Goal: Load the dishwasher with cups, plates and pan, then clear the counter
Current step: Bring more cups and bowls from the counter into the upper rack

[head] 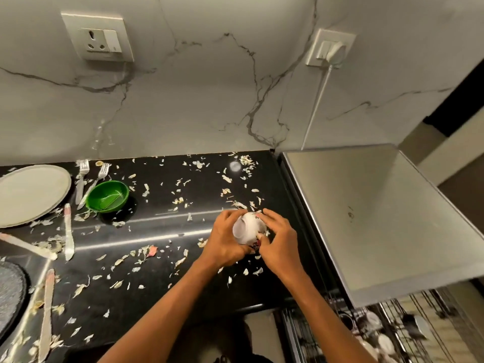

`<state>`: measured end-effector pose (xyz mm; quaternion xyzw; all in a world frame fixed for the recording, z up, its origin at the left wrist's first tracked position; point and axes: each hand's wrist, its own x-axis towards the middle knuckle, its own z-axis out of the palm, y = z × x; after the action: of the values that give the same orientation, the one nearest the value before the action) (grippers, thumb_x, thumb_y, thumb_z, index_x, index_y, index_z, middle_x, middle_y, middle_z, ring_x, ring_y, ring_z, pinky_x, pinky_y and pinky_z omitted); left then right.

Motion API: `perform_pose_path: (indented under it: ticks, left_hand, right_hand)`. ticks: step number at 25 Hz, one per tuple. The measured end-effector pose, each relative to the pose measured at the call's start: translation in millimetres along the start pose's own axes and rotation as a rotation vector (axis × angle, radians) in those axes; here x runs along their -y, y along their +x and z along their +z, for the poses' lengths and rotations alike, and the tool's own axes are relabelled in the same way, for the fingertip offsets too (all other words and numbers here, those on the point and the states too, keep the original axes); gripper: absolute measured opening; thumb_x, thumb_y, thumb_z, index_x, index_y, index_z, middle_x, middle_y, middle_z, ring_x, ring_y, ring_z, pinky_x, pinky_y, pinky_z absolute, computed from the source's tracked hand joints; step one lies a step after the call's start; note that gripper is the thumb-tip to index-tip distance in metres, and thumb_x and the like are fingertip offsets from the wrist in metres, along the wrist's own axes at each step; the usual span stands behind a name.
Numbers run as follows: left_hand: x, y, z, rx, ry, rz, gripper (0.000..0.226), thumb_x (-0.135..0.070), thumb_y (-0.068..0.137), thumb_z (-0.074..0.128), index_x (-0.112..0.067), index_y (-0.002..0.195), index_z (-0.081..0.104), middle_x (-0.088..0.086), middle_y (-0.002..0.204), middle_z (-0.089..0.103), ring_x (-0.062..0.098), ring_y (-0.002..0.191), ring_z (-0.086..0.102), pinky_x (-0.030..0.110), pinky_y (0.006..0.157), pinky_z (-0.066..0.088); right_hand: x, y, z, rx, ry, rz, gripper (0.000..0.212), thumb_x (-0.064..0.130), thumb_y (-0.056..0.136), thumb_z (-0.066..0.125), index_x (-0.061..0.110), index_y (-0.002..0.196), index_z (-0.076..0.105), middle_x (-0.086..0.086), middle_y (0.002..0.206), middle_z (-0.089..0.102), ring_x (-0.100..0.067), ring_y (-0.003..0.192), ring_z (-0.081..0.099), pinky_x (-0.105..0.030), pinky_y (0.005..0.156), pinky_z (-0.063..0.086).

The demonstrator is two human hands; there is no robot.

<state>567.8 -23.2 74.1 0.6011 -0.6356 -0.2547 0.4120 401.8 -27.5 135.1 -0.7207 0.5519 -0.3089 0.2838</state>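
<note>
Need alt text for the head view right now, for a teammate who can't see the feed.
Both hands, left hand and right hand, hold a white patterned cup tipped over a black counter littered with peelings. A green bowl, forks and plate lie left.

A wall socket sits high on the far left of the marble wall. To the far right, a white plug fills a second socket, its cord hanging down behind the counter.

White floral cup, green bowl
</note>
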Motion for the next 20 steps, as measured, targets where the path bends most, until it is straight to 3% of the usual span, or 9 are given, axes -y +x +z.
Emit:
perform_pose_path:
  ticks: [2, 8, 12, 15, 18, 20]
  left_hand:
    - [-9.3, -3.7, 8.6, 0.094, 0.055, 0.053, 0.09, -0.035, 0.05, 0.089, -0.023, 0.133, 0.057, -0.006, 0.118, 0.051, 0.014, 0.11, 0.052, 0.034, 0.095, 0.048]
    - [-52.3, -8.7, 68.5, 0.372, 0.115, 0.284, 0.081, -0.046, 0.053, 0.08, -0.035, 0.129, 0.057, -0.012, 0.11, 0.053, 0.011, 0.101, 0.053, 0.035, 0.088, 0.049]
    - [-95.9, -14.7, 116.8, 0.523, 0.109, 0.446, 0.073, -0.046, 0.051, 0.082, -0.027, 0.12, 0.064, -0.01, 0.108, 0.06, 0.01, 0.101, 0.055, 0.028, 0.093, 0.044]
    - [-123.0, -25.6, 159.1, 0.602, 0.073, 0.526, 0.07, -0.041, 0.054, 0.081, -0.016, 0.117, 0.065, -0.003, 0.107, 0.06, 0.016, 0.1, 0.057, 0.033, 0.093, 0.046]
    - [-147.4, -36.8, 200.2, 0.69, 0.071, 0.556, 0.069, -0.04, 0.056, 0.081, -0.018, 0.119, 0.064, -0.004, 0.11, 0.057, 0.015, 0.1, 0.054, 0.033, 0.093, 0.046]
    - [-165.0, -46.1, 225.4, 0.752, 0.092, 0.551, 0.072, -0.04, 0.057, 0.081, -0.021, 0.123, 0.062, -0.005, 0.115, 0.054, 0.014, 0.105, 0.052, 0.031, 0.096, 0.045]
  right_hand:
    - [-5.8, -18.8, -11.4, 0.026, -0.1, -0.03, 0.063, -0.007, 0.083, 0.069, 0.015, 0.141, 0.057, 0.004, 0.145, 0.05, -0.006, 0.135, 0.041, 0.001, 0.104, 0.022]
    - [-42.9, -82.7, -52.3, 0.108, -0.261, 0.108, 0.093, 0.003, 0.074, 0.074, 0.011, 0.156, 0.031, -0.005, 0.16, 0.032, -0.017, 0.149, 0.026, -0.009, 0.114, 0.011]
    - [-74.3, -119.9, -83.4, -0.014, -0.32, 0.213, 0.095, 0.012, 0.073, 0.076, 0.011, 0.156, 0.029, -0.006, 0.158, 0.035, -0.02, 0.147, 0.029, -0.025, 0.122, 0.023]
    - [-99.4, -149.6, -112.3, -0.065, -0.308, 0.295, 0.101, 0.015, 0.068, 0.078, 0.011, 0.156, 0.029, -0.003, 0.158, 0.035, -0.018, 0.146, 0.029, -0.022, 0.117, 0.027]
    - [-126.7, -180.2, -140.7, -0.148, -0.293, 0.325, 0.098, 0.018, 0.061, 0.075, 0.012, 0.151, 0.037, -0.001, 0.149, 0.045, -0.016, 0.138, 0.039, -0.016, 0.11, 0.03]
    - [-144.8, -199.6, -159.5, -0.201, -0.303, 0.331, 0.096, 0.02, 0.058, 0.076, 0.012, 0.147, 0.043, -0.001, 0.142, 0.053, -0.017, 0.131, 0.046, -0.019, 0.108, 0.037]
